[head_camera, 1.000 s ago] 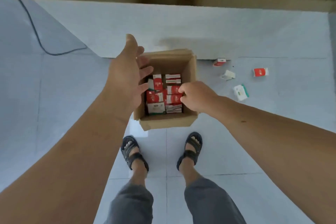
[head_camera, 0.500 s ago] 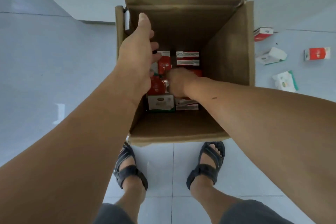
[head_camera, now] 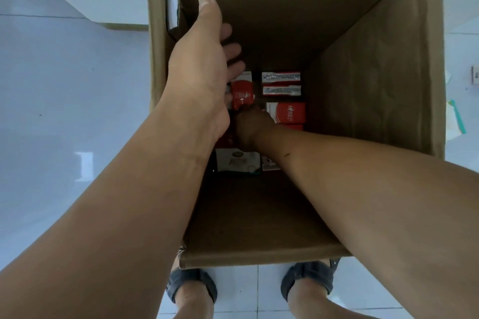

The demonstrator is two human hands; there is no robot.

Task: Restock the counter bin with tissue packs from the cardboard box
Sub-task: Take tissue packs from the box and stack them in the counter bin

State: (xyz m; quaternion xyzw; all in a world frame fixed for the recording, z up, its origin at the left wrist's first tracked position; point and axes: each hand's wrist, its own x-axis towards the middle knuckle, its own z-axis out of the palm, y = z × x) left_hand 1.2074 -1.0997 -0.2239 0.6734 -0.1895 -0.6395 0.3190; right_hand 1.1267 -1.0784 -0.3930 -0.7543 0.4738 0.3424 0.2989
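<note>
Tissue packs (head_camera: pixel 281 83) cover the bottom of the deep cardboard box (head_camera: pixel 375 85), which stands open on the pale tiled floor (head_camera: pixel 64 111) and fills most of the view. Most of the packs are red and white. One red pack (head_camera: pixel 241 94) sits at about 11 o'clock among them and another at 2 o'clock, two lie on edge at 1 o'clock, and a white pack (head_camera: pixel 237 162) lies at 7 o'clock against the near wall.

The left hand (head_camera: pixel 202 67) hangs inside the box along its 9 o'clock wall, higher than the packs, with fingers straight and loosely spread, holding nothing. The right hand (head_camera: pixel 252 124) reaches down to the middle of the packs, knuckles up, just below the 11 o'clock red one (its fingers are hidden in shadow, so I cannot tell whether they grip a pack).

Out on the floor at 3 o'clock of the box lies a loose pack (head_camera: pixel 455 119), white with a green edge. Two dark sandals (head_camera: pixel 191 285) show at 6 o'clock, just beyond the box's near rim.
</note>
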